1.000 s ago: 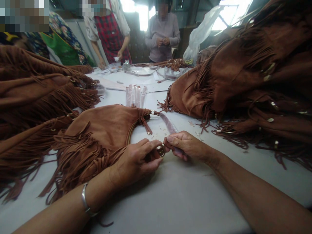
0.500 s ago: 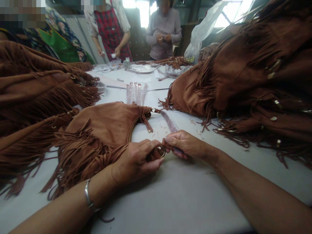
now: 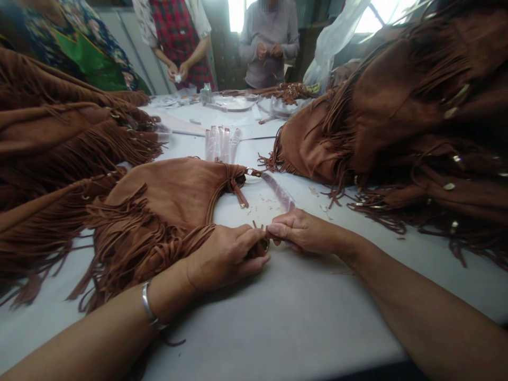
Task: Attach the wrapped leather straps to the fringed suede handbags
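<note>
A brown fringed bag (image 3: 170, 190) lies on the white table in front of me. My left hand (image 3: 232, 254) is closed around the bag's near end, where a metal ring shows partly between thumb and fingers. Close beside it, my right hand (image 3: 297, 230) pinches the end of a brown strap. A plastic-wrapped length of the strap (image 3: 280, 191) curves from the clasp (image 3: 251, 172) at the bag's far end to my right hand. The strap end meets the ring, but my fingers hide whether it passes through. A zipper pull tab (image 3: 239, 194) hangs from the bag.
Stacked fringed bags stand at the left (image 3: 51, 132) and right (image 3: 381, 116). Several plastic-wrapped straps (image 3: 222, 144) lie behind the bag. Small scraps (image 3: 265, 203) dot the table (image 3: 257, 328). Co-workers stand across it, one in a red checked apron (image 3: 174, 32).
My right hand has drawn slightly closer to the ring with the strap end. The ring is now more covered by my left fingers. The co-worker in the checked apron has brought both hands together.
</note>
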`<action>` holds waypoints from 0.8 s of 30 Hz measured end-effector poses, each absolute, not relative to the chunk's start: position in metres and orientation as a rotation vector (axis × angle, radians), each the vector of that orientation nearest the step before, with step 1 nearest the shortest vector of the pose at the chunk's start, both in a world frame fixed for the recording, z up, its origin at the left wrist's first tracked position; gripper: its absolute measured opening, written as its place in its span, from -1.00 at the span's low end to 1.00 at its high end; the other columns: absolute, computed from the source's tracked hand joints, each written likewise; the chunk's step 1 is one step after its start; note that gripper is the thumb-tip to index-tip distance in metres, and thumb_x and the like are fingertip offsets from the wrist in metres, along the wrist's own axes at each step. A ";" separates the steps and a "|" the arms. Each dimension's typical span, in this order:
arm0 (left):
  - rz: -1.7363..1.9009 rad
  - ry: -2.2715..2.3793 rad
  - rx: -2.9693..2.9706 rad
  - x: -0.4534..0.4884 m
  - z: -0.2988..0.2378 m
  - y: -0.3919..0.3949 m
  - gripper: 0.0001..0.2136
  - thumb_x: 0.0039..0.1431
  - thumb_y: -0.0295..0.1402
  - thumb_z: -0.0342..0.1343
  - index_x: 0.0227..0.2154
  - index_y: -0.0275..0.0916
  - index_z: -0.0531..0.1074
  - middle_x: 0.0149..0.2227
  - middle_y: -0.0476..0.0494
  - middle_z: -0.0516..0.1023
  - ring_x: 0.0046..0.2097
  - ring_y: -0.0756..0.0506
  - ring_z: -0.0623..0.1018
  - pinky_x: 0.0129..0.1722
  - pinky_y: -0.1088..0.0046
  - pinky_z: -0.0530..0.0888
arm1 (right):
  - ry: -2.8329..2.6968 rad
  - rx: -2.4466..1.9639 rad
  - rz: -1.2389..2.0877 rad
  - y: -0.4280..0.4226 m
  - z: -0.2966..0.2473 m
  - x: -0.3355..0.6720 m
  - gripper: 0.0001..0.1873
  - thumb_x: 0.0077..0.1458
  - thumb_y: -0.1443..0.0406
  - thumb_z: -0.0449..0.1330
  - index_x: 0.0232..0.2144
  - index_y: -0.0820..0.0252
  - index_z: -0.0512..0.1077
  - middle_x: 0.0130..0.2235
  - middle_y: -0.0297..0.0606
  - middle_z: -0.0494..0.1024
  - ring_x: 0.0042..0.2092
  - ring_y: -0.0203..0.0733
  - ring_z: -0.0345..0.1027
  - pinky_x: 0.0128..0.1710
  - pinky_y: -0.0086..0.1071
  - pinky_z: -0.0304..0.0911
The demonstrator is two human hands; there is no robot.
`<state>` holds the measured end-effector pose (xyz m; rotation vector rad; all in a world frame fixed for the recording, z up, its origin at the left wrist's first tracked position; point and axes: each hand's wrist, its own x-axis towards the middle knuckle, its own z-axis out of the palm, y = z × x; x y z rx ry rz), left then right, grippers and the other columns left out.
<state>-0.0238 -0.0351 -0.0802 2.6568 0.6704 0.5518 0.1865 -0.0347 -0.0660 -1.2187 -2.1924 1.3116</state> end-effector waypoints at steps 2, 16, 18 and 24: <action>0.402 0.765 2.710 -0.020 -0.079 -0.036 -0.82 0.13 -0.31 0.05 -0.22 -0.26 0.33 -0.37 -0.04 0.43 -0.44 0.02 0.42 -0.44 0.52 0.38 | -2.222 -1.291 1.223 -0.036 -0.069 0.185 -0.55 0.20 0.09 -0.06 -0.61 0.24 0.24 -0.70 -0.45 0.20 -0.61 -0.41 0.05 -0.53 -0.49 0.03; -0.161 1.134 3.119 -0.015 -0.065 -0.051 -0.87 0.18 -0.43 -0.08 -0.35 -0.33 0.36 -0.38 -0.21 0.41 -0.36 -0.16 0.39 -0.38 0.29 0.42 | -2.055 -1.320 1.219 -0.039 -0.070 0.188 -0.62 0.18 0.18 -0.05 -0.53 0.29 0.37 -0.70 -0.44 0.21 -0.67 -0.43 0.07 -0.60 -0.52 0.00; -0.156 1.078 3.138 -0.018 -0.067 -0.049 -0.85 0.21 -0.40 -0.10 -0.33 -0.33 0.35 -0.36 -0.21 0.41 -0.31 -0.17 0.40 -0.33 0.27 0.42 | -2.091 -1.314 1.213 -0.040 -0.072 0.186 -0.62 0.19 0.17 -0.05 -0.53 0.28 0.36 -0.68 -0.42 0.24 -0.66 -0.43 0.11 -0.59 -0.52 0.00; 0.030 0.911 3.101 -0.031 -0.072 -0.046 -0.77 0.25 -0.29 -0.15 -0.24 -0.34 0.32 -0.32 -0.21 0.39 -0.28 -0.15 0.37 -0.32 0.30 0.42 | -2.093 -1.360 1.176 -0.043 -0.074 0.182 -0.63 0.20 0.16 -0.06 -0.51 0.26 0.36 -0.70 -0.42 0.24 -0.64 -0.40 0.10 -0.54 -0.49 0.01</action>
